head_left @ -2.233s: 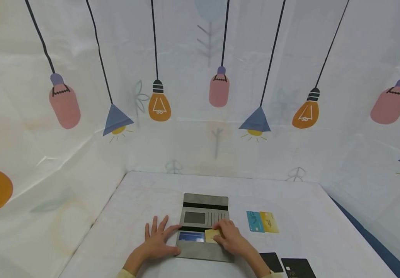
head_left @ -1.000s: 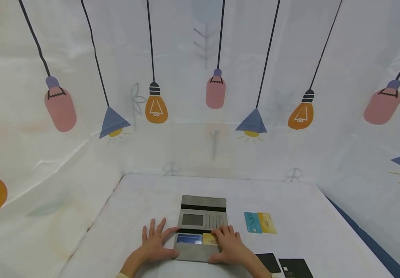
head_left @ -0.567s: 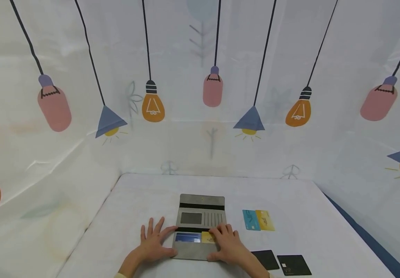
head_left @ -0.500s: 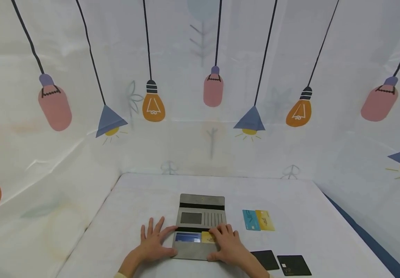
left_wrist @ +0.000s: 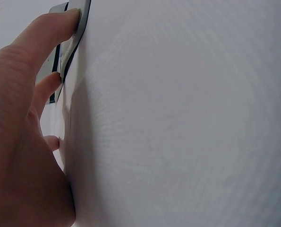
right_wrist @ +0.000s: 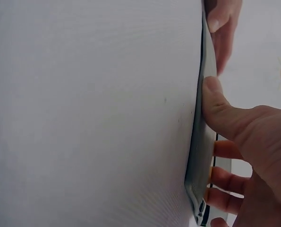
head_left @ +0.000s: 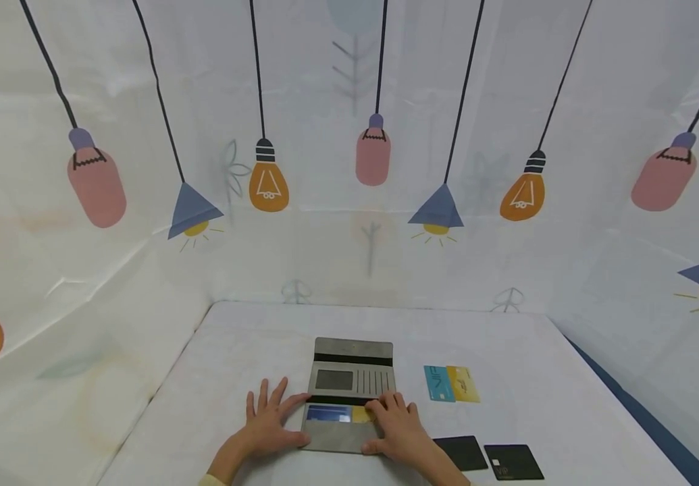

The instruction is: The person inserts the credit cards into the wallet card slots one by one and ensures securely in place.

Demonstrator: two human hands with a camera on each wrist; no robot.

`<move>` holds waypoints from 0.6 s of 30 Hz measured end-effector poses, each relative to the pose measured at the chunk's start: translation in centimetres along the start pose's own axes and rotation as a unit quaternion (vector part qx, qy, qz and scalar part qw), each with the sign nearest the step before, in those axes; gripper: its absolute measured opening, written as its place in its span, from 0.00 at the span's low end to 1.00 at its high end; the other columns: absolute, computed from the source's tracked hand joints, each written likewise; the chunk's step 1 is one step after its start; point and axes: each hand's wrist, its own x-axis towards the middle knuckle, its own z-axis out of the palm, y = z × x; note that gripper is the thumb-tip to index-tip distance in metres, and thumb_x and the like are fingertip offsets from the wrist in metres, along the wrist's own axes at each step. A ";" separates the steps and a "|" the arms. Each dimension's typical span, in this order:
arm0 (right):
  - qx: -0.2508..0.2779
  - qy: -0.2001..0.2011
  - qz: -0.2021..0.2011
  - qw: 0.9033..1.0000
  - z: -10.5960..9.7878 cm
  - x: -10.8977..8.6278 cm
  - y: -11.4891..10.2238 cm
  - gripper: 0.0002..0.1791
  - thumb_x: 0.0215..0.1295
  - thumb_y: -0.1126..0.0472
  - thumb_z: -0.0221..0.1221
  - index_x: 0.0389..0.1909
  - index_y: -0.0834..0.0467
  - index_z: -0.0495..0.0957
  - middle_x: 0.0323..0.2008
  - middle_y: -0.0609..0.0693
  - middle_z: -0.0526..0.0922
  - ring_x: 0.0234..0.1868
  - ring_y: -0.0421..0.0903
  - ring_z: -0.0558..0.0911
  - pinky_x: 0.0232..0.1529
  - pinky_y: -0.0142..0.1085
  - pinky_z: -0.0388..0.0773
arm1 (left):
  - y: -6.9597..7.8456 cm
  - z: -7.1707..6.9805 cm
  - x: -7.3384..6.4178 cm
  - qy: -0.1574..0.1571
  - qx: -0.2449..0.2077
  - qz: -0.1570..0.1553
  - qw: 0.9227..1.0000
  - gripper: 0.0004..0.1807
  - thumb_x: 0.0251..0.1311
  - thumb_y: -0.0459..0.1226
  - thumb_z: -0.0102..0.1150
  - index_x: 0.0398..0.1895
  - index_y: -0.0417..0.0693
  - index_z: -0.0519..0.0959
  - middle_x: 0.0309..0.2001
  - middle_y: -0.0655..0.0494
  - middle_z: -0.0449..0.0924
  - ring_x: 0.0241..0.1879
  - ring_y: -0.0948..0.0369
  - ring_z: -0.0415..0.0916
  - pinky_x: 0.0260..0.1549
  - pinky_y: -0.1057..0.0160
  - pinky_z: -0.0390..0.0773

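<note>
An unfolded grey wallet (head_left: 340, 437) lies on the white table. A blue card (head_left: 329, 413) and a yellow card (head_left: 359, 414) sit side by side in its near pocket, their upper parts showing. My left hand (head_left: 269, 426) is spread at the wallet's left edge, its thumb and index fingertip touching it. My right hand (head_left: 402, 430) lies over the near right part, bent fingertips at the yellow card and thumb near the wallet's front edge. The right wrist view shows that thumb (right_wrist: 215, 97) on the flap. The right hand hides part of the yellow card.
Right of the wallet, a teal VIP card (head_left: 439, 383) lies against another yellow card (head_left: 463, 385). Nearer, a plain black card (head_left: 462, 453) lies by my right forearm, beside a black VIP card (head_left: 514, 462). White printed sheeting (head_left: 337, 256) rises behind and at the sides.
My right hand pinched the yellow card 2.2 s ago. Since then its thumb has moved down the flap towards the front edge. The left hand keeps its place on the wallet.
</note>
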 end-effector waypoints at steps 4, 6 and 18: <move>-0.003 0.006 -0.003 1.000 0.1 -0.1 -0.1 0.35 0.47 0.38 0.72 0.54 0.49 0.75 0.46 0.47 0.69 0.49 0.50 0.65 0.45 0.50 0.64 | -0.2 0.2 0.2 0.000 -0.001 0.000 1.000 0.42 0.44 0.62 0.70 0.66 0.67 0.71 0.78 0.40 0.46 0.74 0.31 0.25 0.64 0.28 0.22; -0.007 0.007 -0.003 1.000 0.1 -0.2 -0.1 0.33 0.47 0.39 0.72 0.53 0.48 0.75 0.44 0.47 0.68 0.48 0.49 0.65 0.44 0.49 0.64 | -0.2 0.2 0.2 -0.001 -0.003 0.002 1.000 0.42 0.44 0.61 0.70 0.66 0.67 0.71 0.78 0.40 0.45 0.74 0.31 0.25 0.64 0.28 0.21; -0.043 0.007 0.005 0.999 0.0 -0.5 -1.0 0.30 0.50 0.41 0.71 0.49 0.51 0.75 0.42 0.46 0.68 0.46 0.48 0.64 0.43 0.48 0.64 | -0.3 0.2 0.2 0.001 -0.006 0.006 1.000 0.42 0.43 0.61 0.70 0.66 0.67 0.71 0.78 0.39 0.46 0.74 0.31 0.25 0.64 0.28 0.21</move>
